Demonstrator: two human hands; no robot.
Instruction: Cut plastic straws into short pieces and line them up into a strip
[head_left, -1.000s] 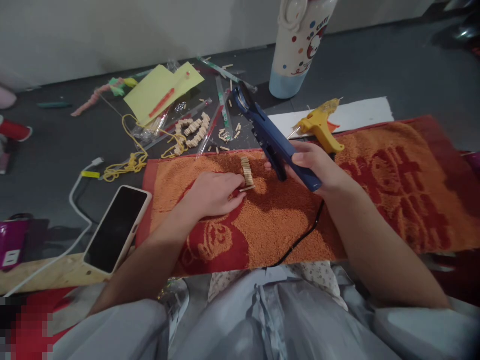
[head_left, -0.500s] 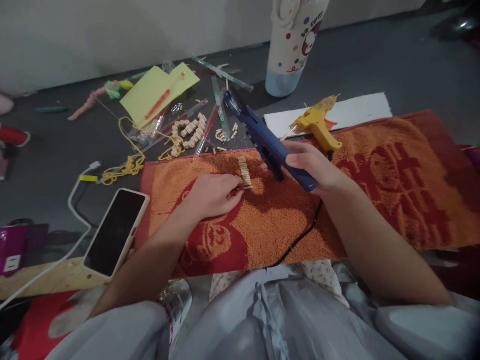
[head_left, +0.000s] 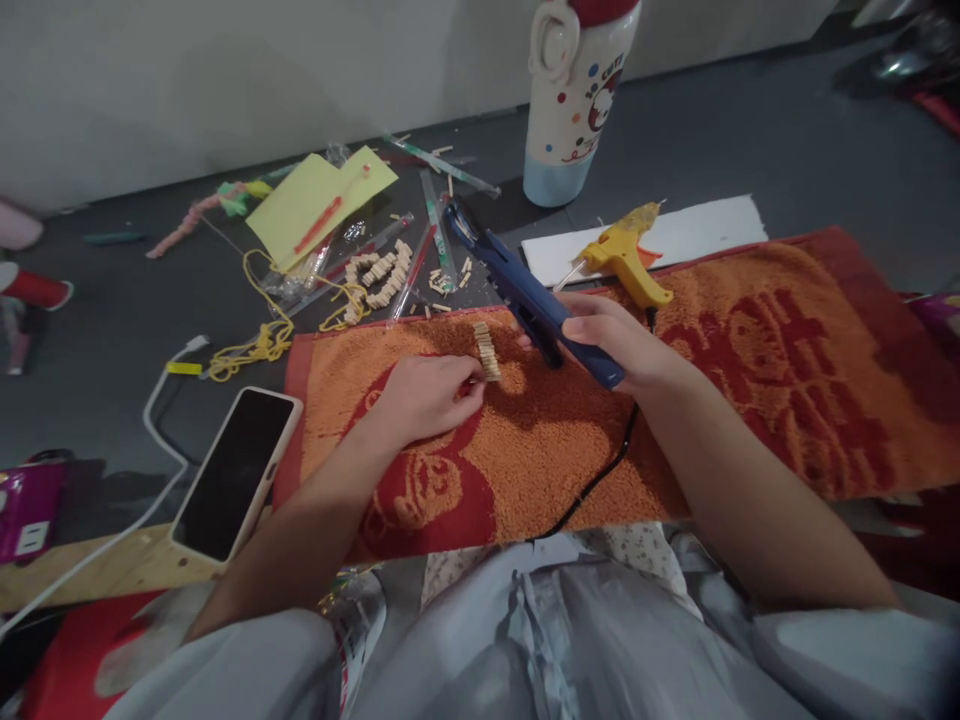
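My right hand (head_left: 611, 335) is closed around a long dark blue stapler (head_left: 536, 300), its far end pointing up and left over the table. On the orange and red towel (head_left: 547, 470) lies a short row of small pale wooden sticks (head_left: 487, 350), set side by side. My left hand (head_left: 435, 398) rests on the towel with its fingers pinched at the near end of that row. Its fingertips are partly hidden. Just beyond the stapler, a yellow glue gun (head_left: 628, 255) lies across a white board (head_left: 720, 228) and the towel's edge.
A curved chain of wooden pieces (head_left: 390, 275) lies behind the towel, among clear tubes (head_left: 442, 225) and yellow cord (head_left: 259, 345). A tall bottle (head_left: 566, 130) stands at the back. The phone (head_left: 236, 475) is at left. A black cable (head_left: 600, 485) crosses the towel.
The whole view has shifted slightly, showing more of the bottle's top. Both hands keep nearly the same pose, the stapler still in my right hand and my left at the stick row.
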